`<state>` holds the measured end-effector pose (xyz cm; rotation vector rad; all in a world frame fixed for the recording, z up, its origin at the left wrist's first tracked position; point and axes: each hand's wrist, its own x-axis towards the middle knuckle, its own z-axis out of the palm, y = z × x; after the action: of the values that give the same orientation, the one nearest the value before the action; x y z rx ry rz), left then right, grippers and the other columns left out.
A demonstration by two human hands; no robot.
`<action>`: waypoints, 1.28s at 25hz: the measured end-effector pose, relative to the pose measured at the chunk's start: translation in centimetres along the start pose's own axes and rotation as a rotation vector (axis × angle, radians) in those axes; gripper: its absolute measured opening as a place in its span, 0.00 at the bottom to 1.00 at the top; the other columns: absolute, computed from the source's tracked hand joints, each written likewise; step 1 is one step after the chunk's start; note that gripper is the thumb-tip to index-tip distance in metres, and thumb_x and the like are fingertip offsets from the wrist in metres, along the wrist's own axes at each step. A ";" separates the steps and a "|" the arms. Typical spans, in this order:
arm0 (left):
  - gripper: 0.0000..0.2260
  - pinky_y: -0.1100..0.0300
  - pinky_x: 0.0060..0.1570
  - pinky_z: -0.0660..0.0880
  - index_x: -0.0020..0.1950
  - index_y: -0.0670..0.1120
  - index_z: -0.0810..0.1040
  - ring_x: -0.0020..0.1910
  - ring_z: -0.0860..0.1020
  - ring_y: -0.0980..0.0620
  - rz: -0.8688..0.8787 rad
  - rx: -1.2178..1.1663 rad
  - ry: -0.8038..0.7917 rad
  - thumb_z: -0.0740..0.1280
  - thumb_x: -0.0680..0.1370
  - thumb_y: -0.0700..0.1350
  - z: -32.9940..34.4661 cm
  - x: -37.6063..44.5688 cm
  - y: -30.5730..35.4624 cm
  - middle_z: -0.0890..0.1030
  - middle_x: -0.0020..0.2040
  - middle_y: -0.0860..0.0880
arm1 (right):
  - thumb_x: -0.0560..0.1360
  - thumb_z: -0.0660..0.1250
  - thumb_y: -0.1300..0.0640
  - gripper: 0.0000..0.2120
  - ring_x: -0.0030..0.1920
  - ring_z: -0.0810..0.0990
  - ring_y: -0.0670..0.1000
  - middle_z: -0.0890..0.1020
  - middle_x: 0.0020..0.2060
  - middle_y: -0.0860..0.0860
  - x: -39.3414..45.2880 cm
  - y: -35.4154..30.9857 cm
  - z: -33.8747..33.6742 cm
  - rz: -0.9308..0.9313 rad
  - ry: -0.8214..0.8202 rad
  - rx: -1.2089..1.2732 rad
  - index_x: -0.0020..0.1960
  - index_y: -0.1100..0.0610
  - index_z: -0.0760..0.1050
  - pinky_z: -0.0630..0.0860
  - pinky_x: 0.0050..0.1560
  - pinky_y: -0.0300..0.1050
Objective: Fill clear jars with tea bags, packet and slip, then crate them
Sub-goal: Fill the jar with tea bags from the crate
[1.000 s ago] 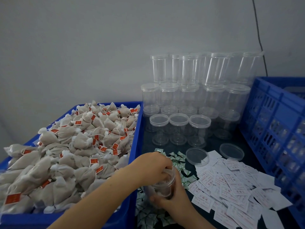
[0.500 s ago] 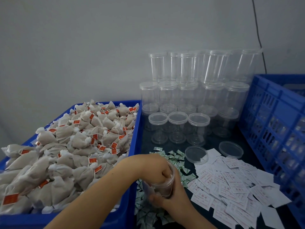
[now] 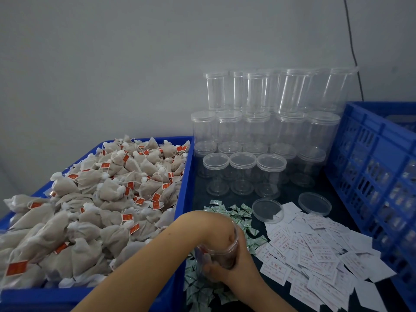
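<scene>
Low in the middle, a clear jar (image 3: 225, 255) with brownish contents stands over the green-and-white packets (image 3: 238, 212). My right hand (image 3: 238, 271) grips the jar's side from below and right. My left hand (image 3: 211, 226) sits on the jar's mouth with its fingers down inside, so they are hidden. Tea bags (image 3: 112, 199) with red tags are heaped in the blue crate (image 3: 186, 176) on the left. White printed slips (image 3: 315, 248) lie spread out at the right.
Stacked empty lidded jars (image 3: 258, 131) stand against the back wall. Two loose clear lids (image 3: 267, 210) (image 3: 314, 203) lie in front of them. A tall blue slotted crate (image 3: 371, 165) walls off the right side.
My left hand has sunk deeper into the jar's mouth. The jar and my right hand have barely moved.
</scene>
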<state>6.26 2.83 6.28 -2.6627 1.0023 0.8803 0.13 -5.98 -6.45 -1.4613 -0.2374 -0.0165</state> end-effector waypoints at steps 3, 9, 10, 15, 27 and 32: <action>0.14 0.53 0.57 0.71 0.61 0.41 0.77 0.51 0.74 0.47 -0.003 0.011 -0.022 0.57 0.81 0.43 -0.2 -0.6 0.1 0.78 0.57 0.43 | 0.62 0.81 0.53 0.44 0.62 0.78 0.40 0.78 0.62 0.35 0.0 0.3 0.0 0.004 -0.012 0.009 0.70 0.39 0.61 0.76 0.54 0.32; 0.14 0.55 0.44 0.72 0.55 0.44 0.79 0.45 0.76 0.48 -0.028 0.057 0.291 0.56 0.81 0.46 -1.6 -2.5 -0.4 0.80 0.50 0.46 | 0.60 0.80 0.52 0.41 0.60 0.79 0.39 0.78 0.63 0.42 0.1 0.2 0.0 0.002 -0.021 -0.010 0.66 0.31 0.64 0.78 0.53 0.34; 0.13 0.54 0.45 0.74 0.54 0.45 0.79 0.46 0.77 0.49 -0.029 0.060 0.381 0.56 0.81 0.48 -1.8 -2.9 -0.8 0.80 0.49 0.47 | 0.60 0.80 0.52 0.41 0.60 0.79 0.39 0.75 0.64 0.45 0.1 0.1 0.0 0.003 -0.022 -0.012 0.64 0.28 0.64 0.78 0.52 0.35; 0.12 0.55 0.52 0.76 0.56 0.49 0.78 0.49 0.77 0.53 -0.212 0.012 0.684 0.59 0.80 0.52 -3.0 -4.3 -6.0 0.80 0.52 0.51 | 0.59 0.82 0.54 0.41 0.59 0.80 0.41 0.70 0.64 0.47 -0.3 -0.2 -0.2 0.020 -0.039 -0.017 0.59 0.22 0.66 0.79 0.51 0.37; 0.28 0.41 0.69 0.58 0.74 0.49 0.57 0.74 0.55 0.38 -0.954 -0.048 0.933 0.63 0.77 0.54 4.6 -3.8 -17.9 0.53 0.76 0.39 | 0.55 0.85 0.44 0.44 0.60 0.81 0.48 0.71 0.64 0.47 -0.5 -0.4 0.1 0.033 -0.012 -0.025 0.63 0.24 0.65 0.81 0.53 0.43; 0.16 0.48 0.60 0.70 0.65 0.47 0.71 0.65 0.69 0.42 -0.995 -0.065 0.865 0.63 0.78 0.49 5.6 -3.7 -18.6 0.71 0.66 0.43 | 0.56 0.85 0.46 0.44 0.59 0.81 0.46 0.71 0.64 0.46 -0.4 -0.1 -0.1 0.035 -0.013 -0.019 0.63 0.25 0.65 0.81 0.53 0.42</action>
<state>13.42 20.97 2.93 -3.0046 -0.3771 -0.4692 -0.28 -6.10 -6.43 -1.4845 -0.2227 0.0198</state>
